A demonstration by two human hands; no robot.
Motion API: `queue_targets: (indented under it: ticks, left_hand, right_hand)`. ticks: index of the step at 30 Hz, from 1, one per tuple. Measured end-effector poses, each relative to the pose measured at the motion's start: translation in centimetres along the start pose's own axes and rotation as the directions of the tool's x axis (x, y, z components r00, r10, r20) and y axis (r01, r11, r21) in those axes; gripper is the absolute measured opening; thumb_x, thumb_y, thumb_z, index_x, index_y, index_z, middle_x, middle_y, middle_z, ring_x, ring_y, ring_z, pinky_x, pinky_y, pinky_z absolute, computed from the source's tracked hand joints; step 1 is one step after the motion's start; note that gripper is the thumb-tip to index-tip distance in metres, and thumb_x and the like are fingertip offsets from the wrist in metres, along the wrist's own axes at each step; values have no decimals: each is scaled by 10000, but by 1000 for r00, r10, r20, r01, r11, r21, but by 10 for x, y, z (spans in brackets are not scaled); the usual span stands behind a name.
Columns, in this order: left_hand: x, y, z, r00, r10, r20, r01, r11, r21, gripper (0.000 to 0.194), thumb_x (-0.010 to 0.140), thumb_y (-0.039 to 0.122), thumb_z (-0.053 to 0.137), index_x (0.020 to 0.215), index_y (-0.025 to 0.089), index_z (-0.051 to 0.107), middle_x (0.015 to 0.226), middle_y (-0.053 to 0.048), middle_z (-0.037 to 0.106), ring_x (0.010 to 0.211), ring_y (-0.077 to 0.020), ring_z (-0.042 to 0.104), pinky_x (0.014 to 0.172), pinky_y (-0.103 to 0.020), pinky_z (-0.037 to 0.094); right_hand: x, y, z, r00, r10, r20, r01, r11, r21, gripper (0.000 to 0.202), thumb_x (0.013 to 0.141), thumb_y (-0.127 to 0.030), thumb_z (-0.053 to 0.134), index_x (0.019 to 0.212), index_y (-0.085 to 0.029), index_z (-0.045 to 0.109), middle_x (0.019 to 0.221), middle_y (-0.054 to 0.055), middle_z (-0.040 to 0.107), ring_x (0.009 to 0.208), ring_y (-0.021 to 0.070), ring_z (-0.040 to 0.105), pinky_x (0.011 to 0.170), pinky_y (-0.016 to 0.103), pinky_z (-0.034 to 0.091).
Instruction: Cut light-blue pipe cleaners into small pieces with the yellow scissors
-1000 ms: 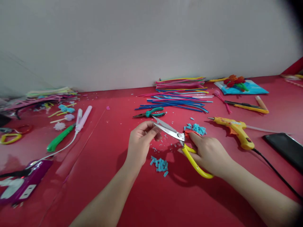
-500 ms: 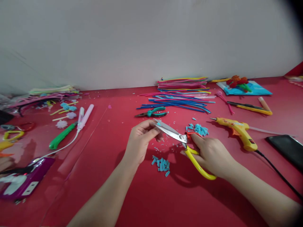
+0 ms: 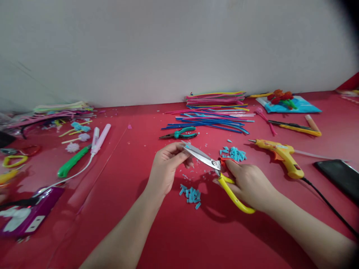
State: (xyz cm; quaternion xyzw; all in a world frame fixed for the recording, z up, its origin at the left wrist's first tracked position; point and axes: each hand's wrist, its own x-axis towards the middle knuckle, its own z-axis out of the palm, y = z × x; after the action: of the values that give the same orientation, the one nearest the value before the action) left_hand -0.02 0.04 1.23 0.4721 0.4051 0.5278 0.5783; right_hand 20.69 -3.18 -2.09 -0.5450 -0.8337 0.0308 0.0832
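My right hand (image 3: 249, 185) is wrapped round the handles of a pair of scissors (image 3: 206, 158) with yellow and orange grips. The blades point left toward my left hand (image 3: 168, 162), whose thumb and fingers pinch a small blue piece (image 3: 186, 147) at the blade tips. Below the blades lies a loose pile of short blue pieces (image 3: 191, 195). A second pile of blue pieces (image 3: 237, 154), with pointed ends, sits just beyond my right hand. Tiny pale scraps are scattered under the scissors.
Teal pliers (image 3: 181, 133) lie in front of coloured pipe cleaners (image 3: 215, 121). At right are a yellow glue gun (image 3: 280, 152) and a black phone (image 3: 339, 177). At left are a pink hot tool (image 3: 100, 140), a green-handled tool (image 3: 73, 162) and a purple power strip (image 3: 39, 213).
My hands and the scissors have hardly moved. At the far left edge, another person's hand with a yellow tool has shifted slightly.
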Motion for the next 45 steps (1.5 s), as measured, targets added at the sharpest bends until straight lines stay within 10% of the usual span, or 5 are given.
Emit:
queue_targets:
  ticks: [25,29,34,37,45]
  left_hand:
    - [2,4,-4,1000,-17,21,15,997,77,70,701,200,560,710,138,589,603,-5,577,509,-85,513,503,-209,405]
    - [1,1,0,996,-63,56,58,995,75,82,690,208,571,728,136,566,584,0,574,501,-87,523,511,-212,416]
    - [-9,-10,15,941,-236,241,172,950,260,87,715,226,532,737,143,545,524,12,548,482,-89,510,517,-213,418]
    - [-14,-16,21,934,-216,284,80,903,423,67,727,215,499,724,163,542,559,20,528,508,-94,509,524,-213,413]
    - [-18,-19,22,919,-1,394,-330,543,772,72,698,135,475,702,177,534,672,-3,552,632,-129,507,594,-233,375]
  right_hand:
    - [1,3,0,998,53,-37,-53,999,3,283,753,-467,392,669,-197,411,461,-18,445,394,112,387,435,235,152]
    - [6,-4,-3,984,178,-31,-163,951,264,256,721,-441,447,650,-198,407,479,-28,428,420,98,359,429,217,195]
    - [13,-20,-13,954,290,82,-251,617,746,216,722,-399,460,693,-187,434,517,-54,387,460,80,351,436,193,275]
    - [13,-24,-13,956,262,131,-251,499,829,187,717,-367,464,716,-181,441,514,-67,351,458,72,331,434,191,276]
    - [11,-26,-11,956,283,79,-255,663,704,133,628,-265,497,602,-171,407,505,-64,336,490,61,290,420,170,215]
